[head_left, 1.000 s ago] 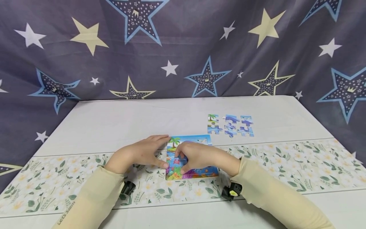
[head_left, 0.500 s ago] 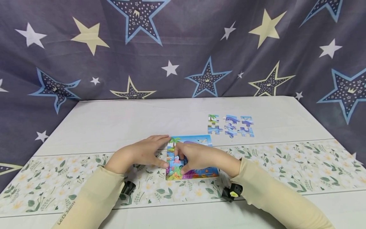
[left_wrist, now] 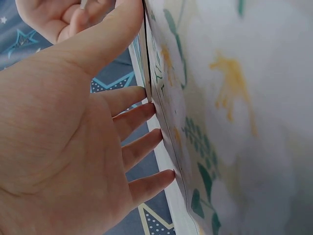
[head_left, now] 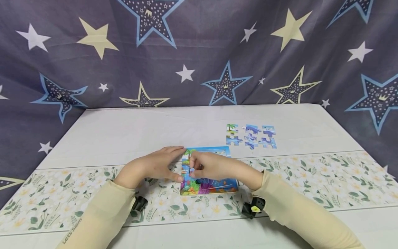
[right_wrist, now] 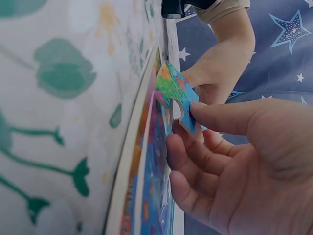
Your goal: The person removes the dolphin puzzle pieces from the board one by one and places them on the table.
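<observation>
A jigsaw puzzle board (head_left: 214, 149) with a bright undersea picture lies on the table in front of me. My left hand (head_left: 157, 167) rests at its left edge, thumb and fingers spread apart; the left wrist view shows those fingers (left_wrist: 142, 152) extended along the table. Over the board's left part, my right hand (head_left: 214, 166) pinches a puzzle piece (right_wrist: 177, 95) between thumb and fingers. Green, orange and blue, the piece stands tilted up from the board in the right wrist view. My right hand covers the board's middle in the head view.
Several loose blue puzzle pieces, among them a palm tree piece (head_left: 231, 129) and a dolphin piece (head_left: 251, 129), lie in rows beyond the board to the right. A floral runner (head_left: 311, 183) crosses the white table (head_left: 149, 128). A starry curtain (head_left: 192, 41) hangs behind.
The piece has tilted up out of the board's left part into my right fingers. My right thumb has moved up, closer to the fingertips. My left hand has stayed in place.
</observation>
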The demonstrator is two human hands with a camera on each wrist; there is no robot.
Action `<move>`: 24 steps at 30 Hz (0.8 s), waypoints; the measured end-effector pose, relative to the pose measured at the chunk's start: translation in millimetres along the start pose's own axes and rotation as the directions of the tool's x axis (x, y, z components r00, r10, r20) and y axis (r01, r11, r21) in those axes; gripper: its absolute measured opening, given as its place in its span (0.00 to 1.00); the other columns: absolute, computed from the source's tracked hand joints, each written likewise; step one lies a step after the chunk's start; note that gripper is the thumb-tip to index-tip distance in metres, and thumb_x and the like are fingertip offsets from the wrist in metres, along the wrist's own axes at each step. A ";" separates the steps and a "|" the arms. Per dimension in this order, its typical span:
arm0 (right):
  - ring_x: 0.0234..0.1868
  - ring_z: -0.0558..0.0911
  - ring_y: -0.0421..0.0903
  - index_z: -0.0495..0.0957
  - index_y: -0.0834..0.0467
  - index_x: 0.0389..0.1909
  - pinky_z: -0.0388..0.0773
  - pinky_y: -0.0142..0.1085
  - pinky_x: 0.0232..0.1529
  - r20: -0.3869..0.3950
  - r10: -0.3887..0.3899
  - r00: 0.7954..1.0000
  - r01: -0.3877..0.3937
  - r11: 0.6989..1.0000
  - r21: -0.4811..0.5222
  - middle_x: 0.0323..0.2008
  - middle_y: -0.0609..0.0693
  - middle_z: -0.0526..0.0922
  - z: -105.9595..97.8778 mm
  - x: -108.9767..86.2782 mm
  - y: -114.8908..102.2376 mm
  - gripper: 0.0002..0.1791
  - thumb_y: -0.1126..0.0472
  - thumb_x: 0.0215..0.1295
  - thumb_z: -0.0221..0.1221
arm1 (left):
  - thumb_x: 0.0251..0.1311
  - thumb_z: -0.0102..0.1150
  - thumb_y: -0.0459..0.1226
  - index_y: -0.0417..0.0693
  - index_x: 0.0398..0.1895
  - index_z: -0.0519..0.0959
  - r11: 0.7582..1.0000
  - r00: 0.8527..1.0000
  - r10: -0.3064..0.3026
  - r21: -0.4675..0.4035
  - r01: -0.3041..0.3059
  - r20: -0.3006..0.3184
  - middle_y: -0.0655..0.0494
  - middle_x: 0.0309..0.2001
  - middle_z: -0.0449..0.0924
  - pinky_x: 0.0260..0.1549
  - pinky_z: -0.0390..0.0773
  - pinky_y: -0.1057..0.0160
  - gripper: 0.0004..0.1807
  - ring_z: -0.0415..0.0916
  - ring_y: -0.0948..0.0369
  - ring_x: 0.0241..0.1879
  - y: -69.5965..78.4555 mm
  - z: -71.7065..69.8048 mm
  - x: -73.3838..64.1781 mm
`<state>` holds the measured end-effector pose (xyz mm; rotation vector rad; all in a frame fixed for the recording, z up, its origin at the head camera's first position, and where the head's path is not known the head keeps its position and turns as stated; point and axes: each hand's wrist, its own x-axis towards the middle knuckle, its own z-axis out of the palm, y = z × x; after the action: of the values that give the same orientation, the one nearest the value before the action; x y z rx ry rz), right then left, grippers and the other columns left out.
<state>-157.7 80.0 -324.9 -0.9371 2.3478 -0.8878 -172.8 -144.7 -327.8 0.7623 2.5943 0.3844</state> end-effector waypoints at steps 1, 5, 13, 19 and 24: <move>0.28 0.74 0.41 0.71 0.60 0.43 0.74 0.31 0.31 0.004 -0.008 1.000 0.008 1.000 0.014 0.32 0.48 0.78 -0.8 -0.2 0.0 0.08 0.62 0.71 0.60 | 0.55 0.67 0.60 0.45 0.79 0.49 1.000 1.000 -0.001 0.000 0.001 0.001 0.45 0.78 0.46 0.70 0.51 0.38 0.57 0.43 0.44 0.76 0.1 -0.1 0.1; 0.25 0.73 0.40 0.72 0.60 0.42 0.73 0.30 0.29 0.022 -0.028 0.999 0.026 0.998 0.057 0.28 0.48 0.79 -4.2 -0.4 -0.2 0.07 0.63 0.71 0.60 | 0.54 0.67 0.60 0.45 0.80 0.49 1.000 1.000 -0.005 0.002 0.005 0.004 0.46 0.78 0.46 0.70 0.50 0.38 0.57 0.43 0.44 0.76 0.8 -0.3 0.2; 0.24 0.71 0.42 0.74 0.59 0.41 0.70 0.30 0.28 0.034 -0.018 0.999 0.015 0.995 0.102 0.26 0.49 0.79 -18.3 -4.3 0.4 0.05 0.62 0.72 0.59 | 0.55 0.67 0.59 0.44 0.79 0.49 1.000 1.000 -0.009 -0.006 0.009 -0.003 0.45 0.78 0.46 0.71 0.49 0.39 0.57 0.43 0.44 0.76 1.6 -0.5 0.7; 0.23 0.71 0.43 0.75 0.61 0.40 0.70 0.32 0.28 -0.035 -0.002 0.999 0.006 0.992 0.122 0.27 0.53 0.81 -35.5 -10.6 2.8 0.04 0.63 0.71 0.59 | 0.55 0.67 0.59 0.44 0.79 0.49 1.000 1.000 -0.005 -0.014 0.005 -0.005 0.45 0.78 0.46 0.71 0.49 0.39 0.57 0.43 0.44 0.76 1.7 -0.9 0.3; 0.26 0.72 0.48 0.75 0.62 0.39 0.71 0.37 0.30 -0.086 0.008 0.996 0.005 0.989 0.150 0.28 0.53 0.81 -51.5 -18.3 7.0 0.04 0.64 0.71 0.59 | 0.55 0.67 0.59 0.45 0.79 0.50 1.000 1.000 -0.006 -0.022 0.005 -0.004 0.46 0.78 0.46 0.71 0.49 0.39 0.56 0.43 0.44 0.76 1.8 -1.0 0.0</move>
<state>-180.1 117.6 -291.3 -0.8512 2.3144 -1.1081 -172.5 -143.4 -326.2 0.7477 2.5916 0.4122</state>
